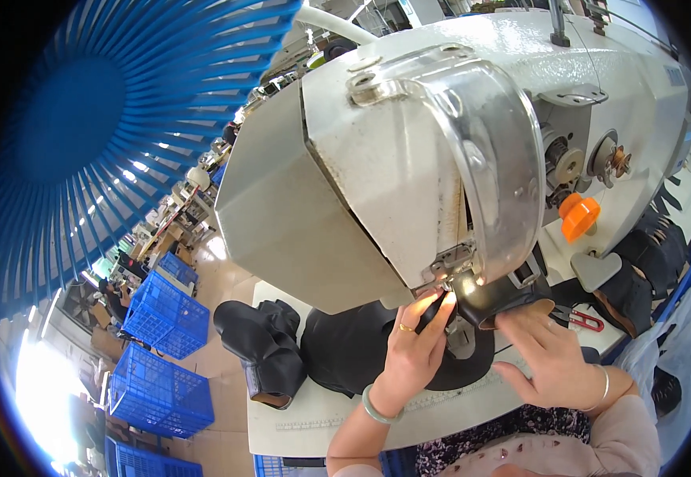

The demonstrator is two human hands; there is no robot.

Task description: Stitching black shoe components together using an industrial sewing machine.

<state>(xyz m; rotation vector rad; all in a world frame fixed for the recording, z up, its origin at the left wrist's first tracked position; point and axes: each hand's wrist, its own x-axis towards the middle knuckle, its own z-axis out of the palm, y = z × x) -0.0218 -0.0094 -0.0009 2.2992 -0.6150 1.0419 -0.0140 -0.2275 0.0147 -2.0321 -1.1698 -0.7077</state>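
Here the left hand (411, 350) and right hand (543, 354) press a curved black leather piece (489, 298) under the needle area (449, 278) of the white sewing machine (441, 143), the left fingers pinched narrow on it and the right hand spread flat upon it; by the look of it, stitching is under way, with finished-looking black pieces (266, 342) lying at nine o'clock of the hands and more stacked (640, 278) at three o'clock. Open room is scant: the machine head overhangs at twelve o'clock, red-handled snips (584, 319) lie just beside the right hand, and the table edge (298, 441) runs at six o'clock.
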